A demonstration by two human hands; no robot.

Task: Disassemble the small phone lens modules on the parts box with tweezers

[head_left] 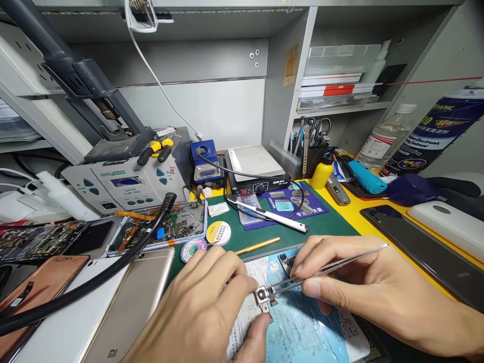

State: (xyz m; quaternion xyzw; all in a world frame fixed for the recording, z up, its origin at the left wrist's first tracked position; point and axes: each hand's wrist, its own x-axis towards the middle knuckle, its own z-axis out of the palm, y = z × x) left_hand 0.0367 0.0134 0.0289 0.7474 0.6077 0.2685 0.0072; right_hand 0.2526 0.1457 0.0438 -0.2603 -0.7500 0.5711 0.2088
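My right hand (351, 290) pinches a pair of metal tweezers (282, 287) between thumb and fingers. The tweezer tips reach a small square camera module (261, 294) with a dark round lens and metal bracket. From the other side, my left hand (202, 302) grips the module's edges, its index finger above and its thumb below. Under the module lies a blue and white printed sheet (298, 327). Another dark piece with a round lens (284, 259) sits just behind the right fingers, partly hidden by them.
A gold pen-like tool (259, 245) and a solder spool (192, 248) lie behind my hands. Phones, including a gold one (132, 302), are at the left under a black hose (94, 290). A black phone (412, 247) lies right. The hot-air station (128, 184) and heating plate (260, 184) stand behind.
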